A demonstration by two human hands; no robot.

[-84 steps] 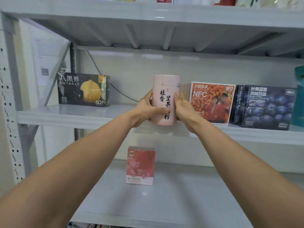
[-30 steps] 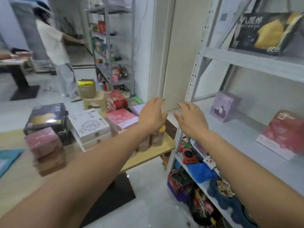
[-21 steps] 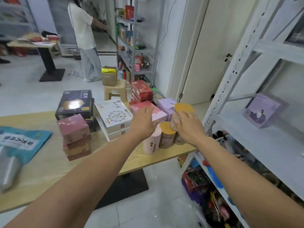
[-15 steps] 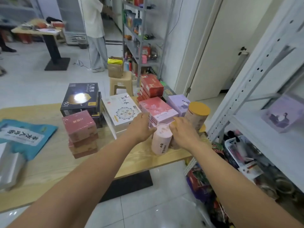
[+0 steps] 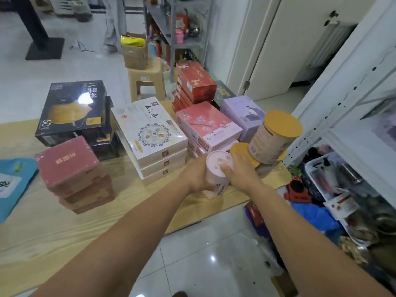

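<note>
Table (image 5: 64, 228): pale wood, near you, stock piled on it.
Left stack: three dark pink boxes (image 5: 68, 166).
Middle stack: three white boxes (image 5: 150, 129).
Your left hand (image 5: 198, 175): fingers wrapped round the one pink canister (image 5: 218, 168), upright at the table's near right edge.
Your right hand (image 5: 242, 176): grips its other side, thumb on the lid.
Right: one yellow-lidded tin (image 5: 274, 140), tilted.

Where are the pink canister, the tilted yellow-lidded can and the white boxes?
pink canister (image 5: 216, 162): head view, its round top.
yellow-lidded can (image 5: 267, 142): head view, its beige side.
white boxes (image 5: 150, 129): head view, top box's lid.
</note>
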